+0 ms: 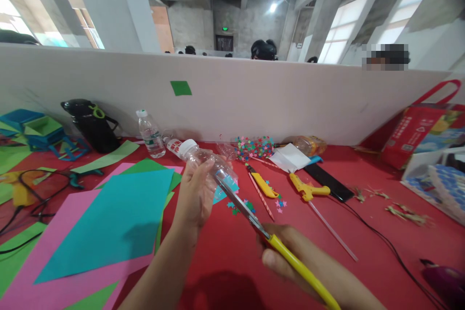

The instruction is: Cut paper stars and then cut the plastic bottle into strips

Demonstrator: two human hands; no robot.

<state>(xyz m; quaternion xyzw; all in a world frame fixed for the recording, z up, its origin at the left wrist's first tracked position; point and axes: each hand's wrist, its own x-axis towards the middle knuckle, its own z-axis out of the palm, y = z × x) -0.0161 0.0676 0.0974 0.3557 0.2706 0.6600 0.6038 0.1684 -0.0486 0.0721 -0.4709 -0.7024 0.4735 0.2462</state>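
Observation:
My left hand (198, 189) is wrapped round a clear plastic bottle (221, 167) with a white cap, tilted above the red table. In my right hand (283, 252) are scissors (301, 271) with yellow handles. Their metal blades reach up and left to the side of the bottle, at its lower part. Whether the blades have cut into the plastic I cannot tell. Behind the bottle lie a small blue paper piece (220, 195) and several coloured paper stars (249, 206).
A yellow utility knife (265, 185), a yellow glue gun (308, 188) and a black phone (330, 181) lie to the right. Coloured paper sheets (116, 218) cover the left. At the back stand a water bottle (150, 135) and a black flask (92, 126) before a white partition (232, 101).

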